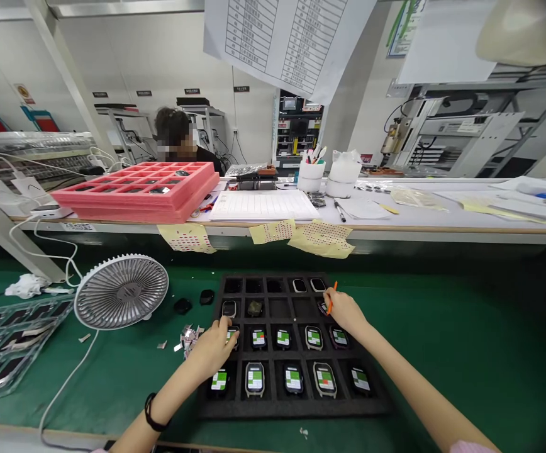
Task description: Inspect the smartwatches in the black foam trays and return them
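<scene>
A black foam tray (296, 408) with square compartments lies on the green bench, holding several smartwatches. Many screens in its two near rows, such as on this smartwatch (293, 379), glow with green and white blocks. My left hand (211, 348) reaches over the tray's left side, its fingers curled around a lit smartwatch (232, 338), which it partly covers. Between the fingers of my right hand (347, 311) is a thin orange stick (332, 296), held upright at the tray's right edge. Just beside it sits a dark smartwatch (322, 307), partly hidden by that hand.
A white fan (122, 292) stands left of the tray, near two small black pieces (183, 306) and a heap of shiny scraps (190, 340). Clear trays (18, 346) lie far left. The raised shelf holds a pink foam tray (136, 204) and papers (263, 206). A person (178, 135) sits beyond.
</scene>
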A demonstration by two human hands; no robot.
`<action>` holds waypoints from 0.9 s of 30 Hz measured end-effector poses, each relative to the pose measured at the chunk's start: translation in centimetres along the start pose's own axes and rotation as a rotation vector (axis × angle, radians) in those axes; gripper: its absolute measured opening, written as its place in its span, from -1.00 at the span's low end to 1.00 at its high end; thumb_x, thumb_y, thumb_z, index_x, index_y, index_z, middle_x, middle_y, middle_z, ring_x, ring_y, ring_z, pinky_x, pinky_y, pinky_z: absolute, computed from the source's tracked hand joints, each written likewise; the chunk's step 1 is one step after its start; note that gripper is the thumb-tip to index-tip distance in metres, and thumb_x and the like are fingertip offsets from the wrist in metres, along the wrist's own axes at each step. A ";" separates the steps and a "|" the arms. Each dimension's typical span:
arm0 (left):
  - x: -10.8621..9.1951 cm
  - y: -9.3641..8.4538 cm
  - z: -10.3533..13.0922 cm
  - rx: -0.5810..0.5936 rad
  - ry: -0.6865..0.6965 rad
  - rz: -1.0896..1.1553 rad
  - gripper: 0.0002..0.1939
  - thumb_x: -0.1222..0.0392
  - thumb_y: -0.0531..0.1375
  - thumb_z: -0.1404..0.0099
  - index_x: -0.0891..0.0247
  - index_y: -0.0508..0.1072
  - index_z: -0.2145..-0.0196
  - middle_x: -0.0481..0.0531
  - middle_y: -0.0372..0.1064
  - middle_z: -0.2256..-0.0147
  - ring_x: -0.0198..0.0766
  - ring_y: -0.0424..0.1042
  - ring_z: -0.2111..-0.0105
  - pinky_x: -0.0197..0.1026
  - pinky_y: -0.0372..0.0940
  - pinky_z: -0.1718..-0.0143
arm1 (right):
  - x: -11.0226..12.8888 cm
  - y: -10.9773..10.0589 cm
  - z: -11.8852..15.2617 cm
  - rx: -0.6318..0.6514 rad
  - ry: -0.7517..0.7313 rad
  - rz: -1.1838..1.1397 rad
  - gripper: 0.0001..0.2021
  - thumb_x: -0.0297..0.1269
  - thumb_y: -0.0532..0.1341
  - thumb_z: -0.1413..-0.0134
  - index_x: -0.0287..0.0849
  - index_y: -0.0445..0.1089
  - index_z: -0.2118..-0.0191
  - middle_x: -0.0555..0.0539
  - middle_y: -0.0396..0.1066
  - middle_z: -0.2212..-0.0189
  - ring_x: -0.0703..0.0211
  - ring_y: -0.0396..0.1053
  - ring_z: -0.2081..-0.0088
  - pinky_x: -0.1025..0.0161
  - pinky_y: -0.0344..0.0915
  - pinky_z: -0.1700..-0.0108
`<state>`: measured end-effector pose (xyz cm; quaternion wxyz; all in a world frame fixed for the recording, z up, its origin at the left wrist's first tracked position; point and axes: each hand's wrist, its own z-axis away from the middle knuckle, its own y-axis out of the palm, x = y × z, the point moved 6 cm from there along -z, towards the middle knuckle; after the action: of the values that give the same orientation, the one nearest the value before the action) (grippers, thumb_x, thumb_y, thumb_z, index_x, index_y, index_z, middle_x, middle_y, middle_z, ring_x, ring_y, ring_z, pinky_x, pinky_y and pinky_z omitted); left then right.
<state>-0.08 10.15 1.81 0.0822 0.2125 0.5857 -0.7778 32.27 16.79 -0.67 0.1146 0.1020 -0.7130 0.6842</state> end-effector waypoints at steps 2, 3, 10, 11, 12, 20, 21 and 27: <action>0.0 -0.1 0.2 0.035 0.003 0.059 -0.61 -0.01 -0.15 -0.38 0.28 0.23 0.05 0.26 0.43 0.17 0.04 0.47 0.25 -0.12 0.25 0.31 | -0.5 0.2 -0.3 0.015 -0.016 -0.051 -0.76 -0.42 -0.04 -0.24 -0.26 0.37 0.26 -0.27 0.50 0.36 -0.07 0.47 0.29 0.23 0.15 0.33; 0.0 -0.1 0.3 0.052 0.006 0.083 -0.60 -0.05 -0.15 -0.37 0.26 0.23 0.03 0.21 0.45 0.26 0.03 0.47 0.30 -0.14 0.23 0.34 | -0.8 0.2 -0.5 0.023 -0.027 -0.082 -0.77 -0.40 -0.03 -0.24 -0.23 0.37 0.27 -0.24 0.51 0.34 -0.05 0.47 0.28 0.24 0.16 0.32; 0.7 -0.1 -0.1 0.147 0.102 0.210 -0.50 -0.10 0.04 -0.26 0.22 0.24 -0.06 -0.08 0.26 0.52 -0.16 0.35 0.47 -0.27 0.06 0.51 | -1.6 0.6 -0.6 0.081 -0.053 -0.303 -0.75 -0.18 -0.02 -0.23 -0.06 0.39 0.26 -0.06 0.54 0.27 0.04 0.46 0.27 0.25 0.22 0.30; 1.0 0.1 -0.3 0.172 0.109 0.243 -0.49 -0.09 0.06 -0.24 0.22 0.23 -0.07 -0.10 0.25 0.52 -0.18 0.34 0.47 -0.28 0.07 0.50 | -1.6 0.8 -0.6 0.084 -0.037 -0.327 -0.76 -0.18 0.00 -0.22 -0.05 0.40 0.27 -0.05 0.54 0.27 0.03 0.46 0.27 0.25 0.21 0.32; 1.3 0.2 -0.5 0.187 0.108 0.269 -0.48 -0.07 0.08 -0.22 0.22 0.23 -0.07 -0.12 0.24 0.53 -0.20 0.33 0.46 -0.28 0.08 0.49 | -1.7 0.9 -0.6 0.086 -0.019 -0.353 -0.77 -0.17 0.01 -0.20 -0.05 0.40 0.29 -0.05 0.55 0.28 0.03 0.45 0.27 0.26 0.19 0.34; 0.5 -1.2 -0.5 0.145 0.108 0.502 -0.46 -0.04 0.17 -0.17 0.24 0.21 -0.04 -0.04 0.35 0.41 -0.18 0.43 0.38 -0.23 0.27 0.45 | -0.8 -0.3 -0.4 0.092 -0.002 -0.794 -0.64 -0.02 -0.02 -0.15 -0.17 0.35 0.22 -0.06 0.42 0.52 0.17 0.36 0.60 0.30 0.10 0.57; -0.2 -1.8 -0.5 0.140 0.129 0.587 -0.46 -0.03 0.19 -0.16 0.22 0.20 -0.04 0.00 0.38 0.36 -0.17 0.45 0.34 -0.23 0.29 0.44 | -0.2 -0.8 -0.4 0.096 -0.012 -0.865 -0.61 0.02 -0.03 -0.15 -0.19 0.32 0.17 -0.04 0.40 0.55 0.16 0.37 0.61 0.31 0.08 0.60; -6.0 -5.8 -2.2 0.006 0.319 0.948 -0.42 0.02 0.26 -0.13 0.24 0.21 -0.05 0.13 0.44 0.21 -0.17 0.50 0.28 -0.30 0.29 0.50 | 5.7 -4.4 -0.7 0.145 -0.119 -1.211 -0.60 0.02 0.14 -0.08 -0.18 0.29 0.08 -0.12 0.47 0.35 0.16 0.47 0.50 0.37 0.11 0.65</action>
<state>3.63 13.26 8.97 0.3355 0.5719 0.4277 -0.6144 28.13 17.38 5.25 0.4358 0.5346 -0.4851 0.5376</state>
